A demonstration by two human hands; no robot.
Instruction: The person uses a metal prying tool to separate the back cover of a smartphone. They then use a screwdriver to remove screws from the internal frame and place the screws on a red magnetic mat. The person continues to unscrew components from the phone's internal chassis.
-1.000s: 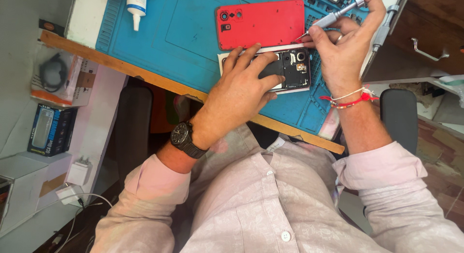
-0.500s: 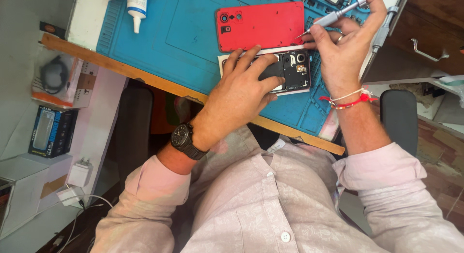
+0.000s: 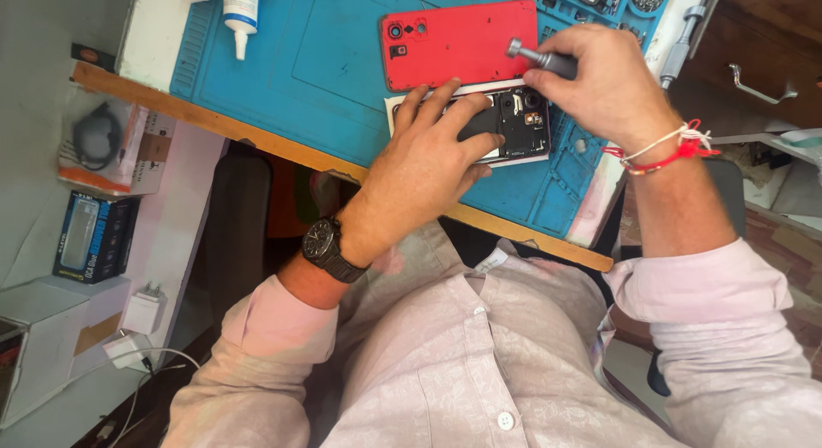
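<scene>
Lying on the blue mat (image 3: 325, 80) just below the red back cover (image 3: 458, 44), the opened phone (image 3: 514, 127) is pressed flat by the left hand (image 3: 428, 161), while a grey screwdriver (image 3: 544, 59) is gripped in the closed fingers (image 3: 561, 89) of the right hand (image 3: 608, 84).

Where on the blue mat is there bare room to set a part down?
The widest bare patch of mat lies between the glue bottle and the red cover. It is crowded around the phone, under the left hand and right hand.
</scene>
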